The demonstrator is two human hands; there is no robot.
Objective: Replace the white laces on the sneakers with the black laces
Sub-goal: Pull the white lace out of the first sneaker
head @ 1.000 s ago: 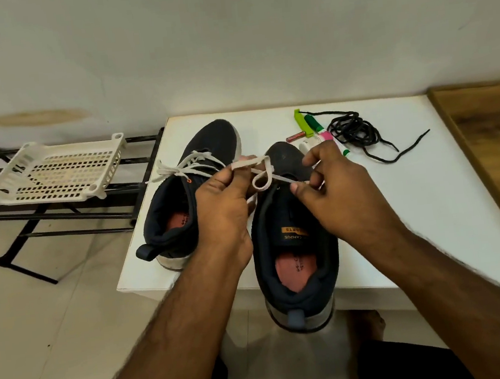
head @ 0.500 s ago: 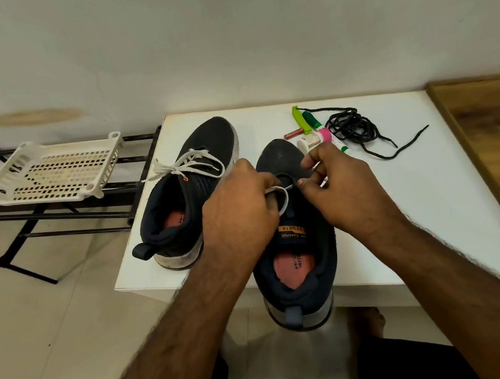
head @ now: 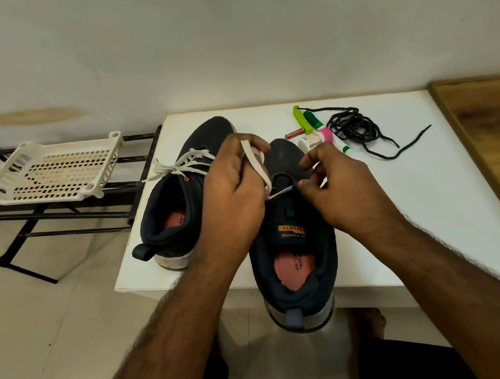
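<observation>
left sneaker [head: 179, 203]: sitting on the white table [head: 413, 203], toe pointing away from me, white lace [head: 178, 167] still threaded and tied; insole print too small, I'm not reading it.
left hand [head: 230, 191]: I'm curling my fingers round the white lace of the right sneaker [head: 257, 165] and lifting a loop of it up over the tongue.
right sneaker [head: 295, 246]: lying heel toward me, heel hanging off the table edge, long axis running straight away from me; upper eyelets are looking empty.
lace run: the strand is going from my left hand down and right across the shoe's middle to my right fingertips, so both hands are touching it; the left is holding the bulk.
right hand [head: 335, 186]: I'm pinching the thin taut end of that lace between thumb and forefinger, just right of the tongue.
next pull, my guess: lace needs drawing up and left, out of the lower eyelets.
writing: tongue tag is reading "CAMPUS" with "SPORTS" on the orange strip, upside down to me.
black laces [head: 356, 128]: lying in a loose heap at the far right of the table, well apart from both hands, nearer my right.
pens and bits [head: 313, 130]: lying just left of that heap; labels unreadable.
</observation>
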